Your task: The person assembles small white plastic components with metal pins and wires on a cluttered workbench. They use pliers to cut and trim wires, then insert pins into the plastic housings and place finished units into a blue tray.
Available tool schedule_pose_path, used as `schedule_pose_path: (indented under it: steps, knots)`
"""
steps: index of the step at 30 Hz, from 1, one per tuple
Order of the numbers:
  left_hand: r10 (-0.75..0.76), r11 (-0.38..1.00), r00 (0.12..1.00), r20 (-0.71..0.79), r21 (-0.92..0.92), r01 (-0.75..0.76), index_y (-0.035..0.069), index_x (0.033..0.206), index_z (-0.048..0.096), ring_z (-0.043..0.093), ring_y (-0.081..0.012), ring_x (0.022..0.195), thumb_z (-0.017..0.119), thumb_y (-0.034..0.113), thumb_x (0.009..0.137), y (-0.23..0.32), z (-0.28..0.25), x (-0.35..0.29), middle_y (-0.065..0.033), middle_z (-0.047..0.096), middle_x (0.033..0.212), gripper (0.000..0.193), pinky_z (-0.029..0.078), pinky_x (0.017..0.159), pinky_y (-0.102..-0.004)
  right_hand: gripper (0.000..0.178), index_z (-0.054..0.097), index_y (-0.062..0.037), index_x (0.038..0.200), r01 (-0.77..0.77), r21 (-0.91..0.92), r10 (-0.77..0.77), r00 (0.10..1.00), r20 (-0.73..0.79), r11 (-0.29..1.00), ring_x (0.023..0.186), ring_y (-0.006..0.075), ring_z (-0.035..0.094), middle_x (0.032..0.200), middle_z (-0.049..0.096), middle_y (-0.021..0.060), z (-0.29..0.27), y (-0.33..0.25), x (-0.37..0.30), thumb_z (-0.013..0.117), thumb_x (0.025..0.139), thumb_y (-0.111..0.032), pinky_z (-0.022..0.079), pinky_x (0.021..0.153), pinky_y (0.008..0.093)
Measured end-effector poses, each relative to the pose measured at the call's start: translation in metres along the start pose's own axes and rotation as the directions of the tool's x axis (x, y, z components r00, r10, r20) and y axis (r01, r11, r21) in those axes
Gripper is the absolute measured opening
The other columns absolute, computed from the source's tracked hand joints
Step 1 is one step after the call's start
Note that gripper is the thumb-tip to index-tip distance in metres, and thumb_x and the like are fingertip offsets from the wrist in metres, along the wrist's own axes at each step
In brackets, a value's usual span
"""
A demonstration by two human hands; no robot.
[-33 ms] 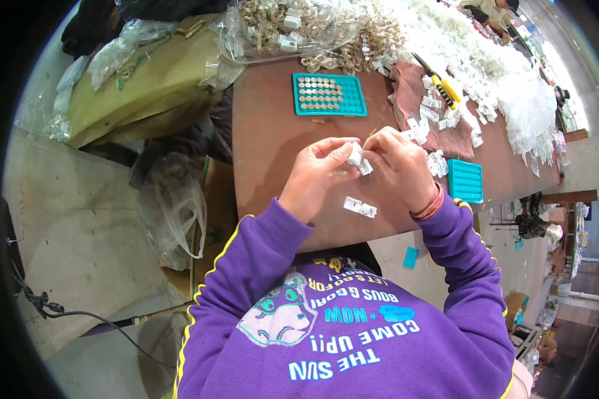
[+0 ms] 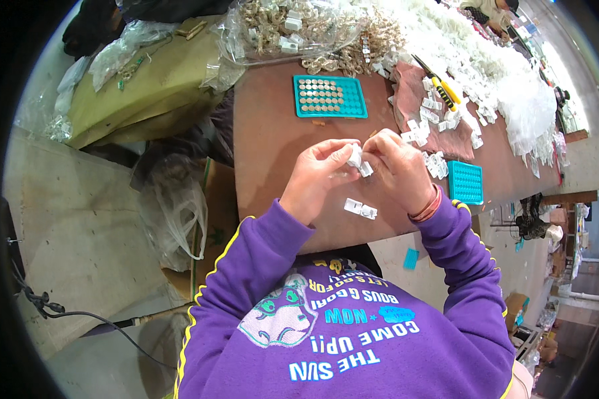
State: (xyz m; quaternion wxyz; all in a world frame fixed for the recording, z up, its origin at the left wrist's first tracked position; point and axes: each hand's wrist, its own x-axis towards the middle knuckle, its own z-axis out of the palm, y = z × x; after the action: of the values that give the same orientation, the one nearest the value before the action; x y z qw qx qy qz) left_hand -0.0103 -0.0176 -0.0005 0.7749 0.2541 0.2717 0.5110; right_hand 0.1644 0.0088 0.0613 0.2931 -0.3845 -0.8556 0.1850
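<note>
White pieces (image 2: 360, 208) litter the brown table (image 2: 266, 146) (grey floor (image 2: 86, 219) lies left).

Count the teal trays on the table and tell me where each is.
2. One tray, holding round discs, lies beyond the hands; the second tray lies to the right of the right hand. The white heap could hide more.

Sweatshirt (image 2: 396, 349) was purple with yellow sleeve stripes; held piece (image 2: 355, 157), white; trays (image 2: 466, 182), teal; tabletop (image 2: 266, 126), reddish brown; cloth (image 2: 406, 83), dusty pink; pliers (image 2: 445, 93), yellow-and-black.
</note>
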Motion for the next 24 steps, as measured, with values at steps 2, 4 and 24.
schedule_pose_path:
  steps: [2, 4, 24]
  knots:
    - [0.018, 0.999, 1.000, 0.007, -0.036, -0.018, 0.000, 0.118, 0.060, 0.064, -0.0131, 0.094, 0.059, 0.019, 0.097, -0.002, -0.002, 0.001, -0.0054, 0.066, 0.108, 0.028, 0.055, 0.083, -0.0319, 0.008, 0.056, -0.0026, 0.090, 0.054, -0.042, -0.055, 0.998, -0.031, 0.998, 0.072, 0.0364, 0.061, 0.083, 0.057, 0.0160, 0.006, -0.001, 0.000, 0.062, 0.084, -0.002, 0.050, 0.060, 0.0390]
    - [0.001, 0.999, 1.000, -0.017, -0.053, -0.002, 0.001, 0.118, 0.061, 0.064, -0.0130, 0.094, 0.059, 0.019, 0.097, -0.004, -0.003, 0.000, -0.0051, 0.066, 0.108, 0.027, 0.055, 0.083, -0.0311, 0.012, 0.055, -0.0032, 0.091, 0.090, -0.058, -0.093, 0.994, -0.052, 0.994, 0.071, 0.0379, 0.059, 0.083, 0.054, 0.0160, 0.009, -0.004, 0.002, 0.062, 0.083, -0.001, 0.049, 0.059, 0.0411]
    - [0.509, -0.779, 0.414, 0.754, 0.609, -0.150, 0.008, 0.103, 0.066, 0.063, -0.0267, 0.091, 0.065, 0.013, 0.086, 0.146, 0.031, 0.087, -0.0067, 0.066, 0.102, 0.018, 0.052, 0.075, -0.0369, 0.005, 0.066, 0.0033, 0.092, -0.160, 0.318, 0.306, 0.817, -0.488, 0.935, 0.073, 0.0154, 0.066, 0.084, 0.066, 0.0094, -0.016, -0.001, -0.079, 0.065, 0.088, 0.000, 0.051, 0.066, 0.0255]
